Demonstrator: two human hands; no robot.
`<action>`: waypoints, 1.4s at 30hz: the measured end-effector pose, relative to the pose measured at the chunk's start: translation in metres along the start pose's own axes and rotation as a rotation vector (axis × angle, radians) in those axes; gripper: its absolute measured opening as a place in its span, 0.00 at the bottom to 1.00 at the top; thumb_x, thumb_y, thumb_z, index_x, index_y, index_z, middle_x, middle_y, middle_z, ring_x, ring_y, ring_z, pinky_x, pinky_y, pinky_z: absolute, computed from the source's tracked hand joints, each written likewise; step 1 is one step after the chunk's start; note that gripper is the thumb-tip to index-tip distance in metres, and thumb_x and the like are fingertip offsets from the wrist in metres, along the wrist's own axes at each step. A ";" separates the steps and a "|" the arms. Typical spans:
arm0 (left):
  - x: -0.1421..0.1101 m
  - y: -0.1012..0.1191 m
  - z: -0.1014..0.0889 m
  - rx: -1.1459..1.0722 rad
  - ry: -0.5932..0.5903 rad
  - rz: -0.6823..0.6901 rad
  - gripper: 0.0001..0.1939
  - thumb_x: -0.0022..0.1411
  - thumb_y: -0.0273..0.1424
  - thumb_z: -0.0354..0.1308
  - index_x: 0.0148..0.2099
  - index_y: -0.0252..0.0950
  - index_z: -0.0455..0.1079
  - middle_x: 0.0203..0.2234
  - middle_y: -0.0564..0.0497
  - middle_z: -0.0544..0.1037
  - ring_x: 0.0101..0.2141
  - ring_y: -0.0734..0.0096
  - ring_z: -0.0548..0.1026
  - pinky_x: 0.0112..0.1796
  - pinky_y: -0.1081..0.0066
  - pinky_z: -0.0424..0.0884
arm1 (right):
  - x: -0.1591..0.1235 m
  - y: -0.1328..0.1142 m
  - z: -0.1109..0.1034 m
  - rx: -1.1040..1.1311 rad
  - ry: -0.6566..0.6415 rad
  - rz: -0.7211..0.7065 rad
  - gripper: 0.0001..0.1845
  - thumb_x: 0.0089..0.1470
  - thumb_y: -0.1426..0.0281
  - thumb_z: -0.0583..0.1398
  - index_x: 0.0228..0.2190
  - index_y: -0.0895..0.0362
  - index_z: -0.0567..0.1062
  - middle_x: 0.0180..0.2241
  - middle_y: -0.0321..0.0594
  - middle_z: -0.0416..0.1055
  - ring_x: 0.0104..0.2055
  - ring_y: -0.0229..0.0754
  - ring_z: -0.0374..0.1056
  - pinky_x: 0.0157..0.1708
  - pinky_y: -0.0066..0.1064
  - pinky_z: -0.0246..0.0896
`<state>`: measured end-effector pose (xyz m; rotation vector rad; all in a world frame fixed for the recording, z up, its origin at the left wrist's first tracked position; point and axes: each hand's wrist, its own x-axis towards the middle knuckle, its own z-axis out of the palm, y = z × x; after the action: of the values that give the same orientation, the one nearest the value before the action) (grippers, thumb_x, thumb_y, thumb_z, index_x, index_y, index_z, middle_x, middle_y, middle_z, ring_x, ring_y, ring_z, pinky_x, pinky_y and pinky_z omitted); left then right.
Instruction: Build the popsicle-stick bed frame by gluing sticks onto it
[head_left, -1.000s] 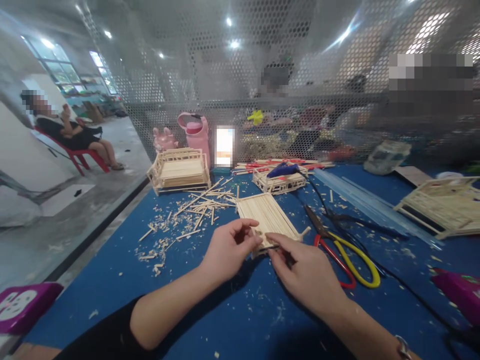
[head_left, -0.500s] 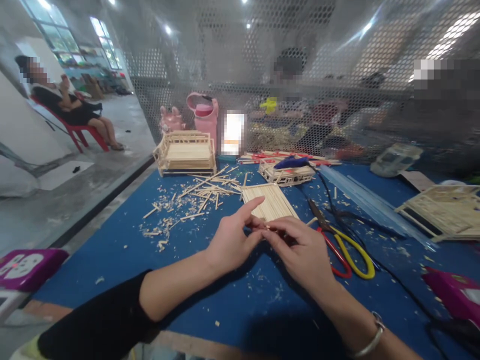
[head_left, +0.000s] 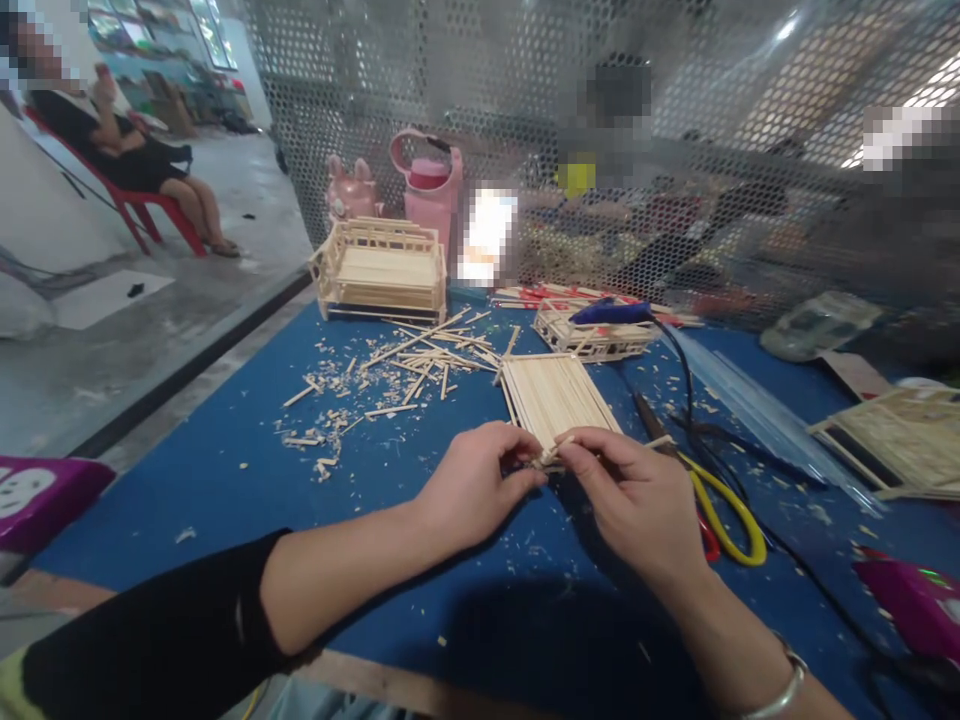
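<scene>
A flat panel of thin wooden sticks (head_left: pixel 559 390) lies on the blue table in front of me. At its near left corner the fingers of my left hand (head_left: pixel 480 485) are closed round the edge. My right hand (head_left: pixel 641 495) pinches a short wooden stick (head_left: pixel 564 443) between thumb and forefinger, at the panel's near edge. The fingertips of both hands almost meet there. Partly behind my right hand lie scissors (head_left: pixel 731 515) with a yellow and a red handle.
Loose sticks and chips (head_left: pixel 427 365) litter the left side. Behind stand a small stick-built sofa (head_left: pixel 382 270), a pink bottle (head_left: pixel 433 190) and a lit screen (head_left: pixel 487 235). A blue-handled tool (head_left: pixel 611 312) with a cord rests on a stick frame (head_left: pixel 592 340). Another stick piece (head_left: pixel 900 440) lies right.
My left forefinger, raised before, has curled down to the panel's edge. My right fingers now show a short stick in their pinch. The view has tilted down and shifted slightly left.
</scene>
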<state>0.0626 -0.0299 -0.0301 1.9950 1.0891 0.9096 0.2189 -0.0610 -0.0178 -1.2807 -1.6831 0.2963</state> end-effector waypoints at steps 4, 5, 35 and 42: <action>0.000 -0.003 0.005 -0.012 0.035 0.049 0.05 0.53 0.22 0.63 0.34 0.32 0.71 0.27 0.53 0.74 0.29 0.73 0.71 0.31 0.73 0.68 | 0.002 -0.001 -0.001 -0.025 -0.019 -0.017 0.09 0.54 0.70 0.58 0.25 0.56 0.75 0.19 0.32 0.72 0.19 0.34 0.66 0.20 0.23 0.60; -0.001 -0.003 0.006 -0.015 0.044 0.057 0.05 0.53 0.22 0.62 0.34 0.33 0.71 0.27 0.53 0.73 0.28 0.73 0.71 0.30 0.73 0.67 | 0.002 -0.001 -0.001 -0.033 -0.021 -0.023 0.09 0.54 0.70 0.57 0.25 0.56 0.75 0.18 0.32 0.71 0.18 0.34 0.65 0.20 0.23 0.59; -0.002 0.003 -0.008 0.027 0.029 0.199 0.21 0.51 0.24 0.57 0.50 0.35 0.64 0.38 0.47 0.74 0.40 0.65 0.72 0.44 0.62 0.69 | 0.002 0.004 -0.001 -0.089 -0.029 -0.129 0.06 0.56 0.72 0.57 0.28 0.55 0.74 0.27 0.36 0.75 0.27 0.37 0.70 0.28 0.26 0.64; -0.001 0.002 -0.017 0.114 0.024 0.450 0.28 0.52 0.18 0.47 0.55 0.39 0.65 0.44 0.45 0.71 0.46 0.65 0.69 0.47 0.61 0.68 | 0.000 0.006 0.001 -0.080 -0.036 -0.139 0.05 0.55 0.72 0.59 0.29 0.55 0.76 0.28 0.37 0.77 0.30 0.39 0.72 0.32 0.28 0.65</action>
<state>0.0490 -0.0273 -0.0200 2.3816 0.7251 1.1194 0.2223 -0.0580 -0.0221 -1.2159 -1.8208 0.1715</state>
